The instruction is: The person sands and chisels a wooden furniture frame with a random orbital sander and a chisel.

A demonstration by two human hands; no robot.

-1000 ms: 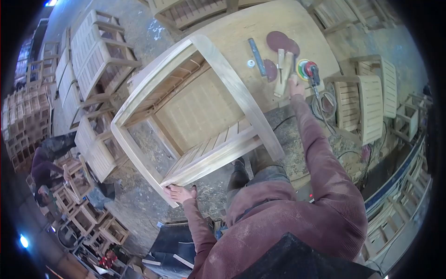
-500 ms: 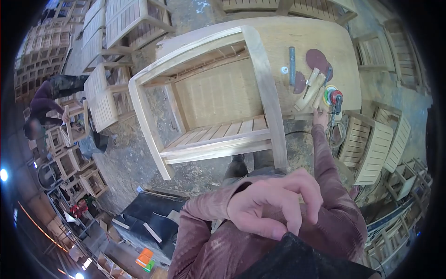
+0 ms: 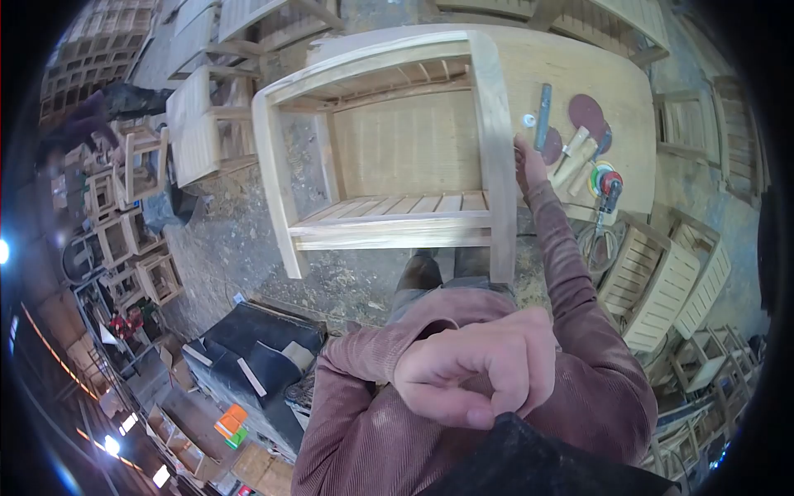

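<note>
A pale wooden chair frame [image 3: 496, 140] with a slatted side lies tipped on the plywood-topped table [image 3: 624, 70]. My right hand [image 3: 532, 168] is at the outer edge of its right-hand post, fingers curled. What they hold, if anything, is too small to make out. My left hand [image 3: 484, 368] is up close to my chest, its fingers closed against the peak of a black cloth [image 3: 529, 455]. Beside my right hand lie a blue strip [image 3: 543, 116], dark red sanding discs [image 3: 585, 116], wooden-handled tools [image 3: 571, 165] and a red-topped air sander [image 3: 610, 183].
Slatted wooden chairs [image 3: 203, 124] stand to the left, and more slatted pieces [image 3: 653, 285] stand at the right. A black-covered box [image 3: 248, 347] sits at the lower left. Another person [image 3: 83, 128] bends over small frames at the far left. A hose [image 3: 597, 244] hangs off the table.
My right hand has moved left from the tools by the sander to the chair frame's post. My left fingers have curled tighter. The view has shifted slightly.
</note>
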